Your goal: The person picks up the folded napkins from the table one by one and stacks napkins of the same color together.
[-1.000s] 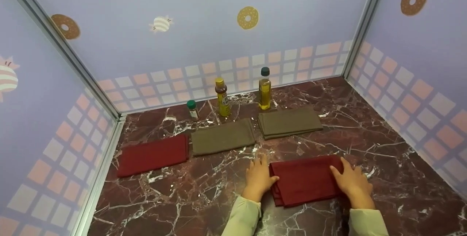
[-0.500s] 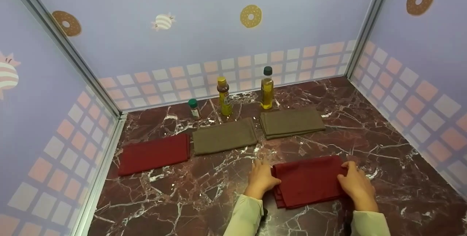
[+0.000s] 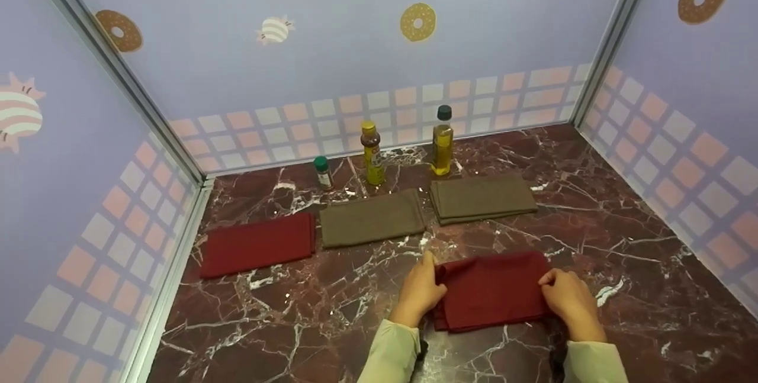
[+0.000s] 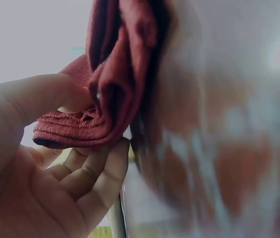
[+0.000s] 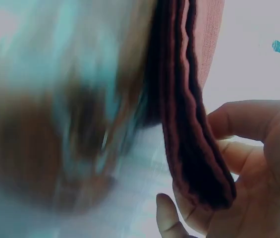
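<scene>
A folded dark red cloth [image 3: 494,291] is held between both hands at the front right of the table in the head view. My left hand [image 3: 419,291] pinches its left end. In the left wrist view, the thumb lies above the bunched red layers [image 4: 115,99] and the fingers curl beneath. At the opposite end, my right hand [image 3: 569,300] grips the cloth. The right wrist view shows its stacked edges [image 5: 184,109] between thumb and fingers. The cloth's top edge bows upward a little. Both wrist views are blurred beyond the cloth.
Another folded red cloth [image 3: 257,245] lies at left, then two olive cloths, one in the middle [image 3: 373,218] and one further right [image 3: 482,198]. Behind them stand a green-capped jar [image 3: 324,173], a yellow-capped bottle [image 3: 373,155] and an oil bottle [image 3: 442,141]. Walls enclose the table's back and sides.
My fingers have closed on both ends of the front red cloth, which they earlier lay beside and on. Its upper edge has risen slightly. The head view has shifted a little.
</scene>
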The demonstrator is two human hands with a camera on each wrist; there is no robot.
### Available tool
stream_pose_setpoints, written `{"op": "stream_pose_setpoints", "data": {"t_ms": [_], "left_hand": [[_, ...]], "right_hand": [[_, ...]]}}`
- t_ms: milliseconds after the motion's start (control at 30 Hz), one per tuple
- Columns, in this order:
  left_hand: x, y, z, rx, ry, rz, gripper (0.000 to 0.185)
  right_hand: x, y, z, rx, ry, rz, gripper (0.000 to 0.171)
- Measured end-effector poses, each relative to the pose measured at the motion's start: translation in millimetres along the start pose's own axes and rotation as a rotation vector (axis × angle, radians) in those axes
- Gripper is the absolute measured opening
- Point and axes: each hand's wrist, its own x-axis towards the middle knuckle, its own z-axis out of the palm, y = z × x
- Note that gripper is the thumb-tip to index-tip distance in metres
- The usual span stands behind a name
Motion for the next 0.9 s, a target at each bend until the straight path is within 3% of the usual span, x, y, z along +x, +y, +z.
{"op": "stream_pose_setpoints", "data": {"t_ms": [400,900], "left_hand": [[-10.2,-53.5,-46.3,-0.025,0.153,-0.078,0.038],[-30.5,-127.0,-111.4,0.033,0.244,-0.244,0.036]], "right_hand": [[17.7,-59.1,34.1,0.072,-0.004,-0.142,0.014],[28.9,-149.0,85.0,0.070,-0.034,-0.325,0.007]]}}
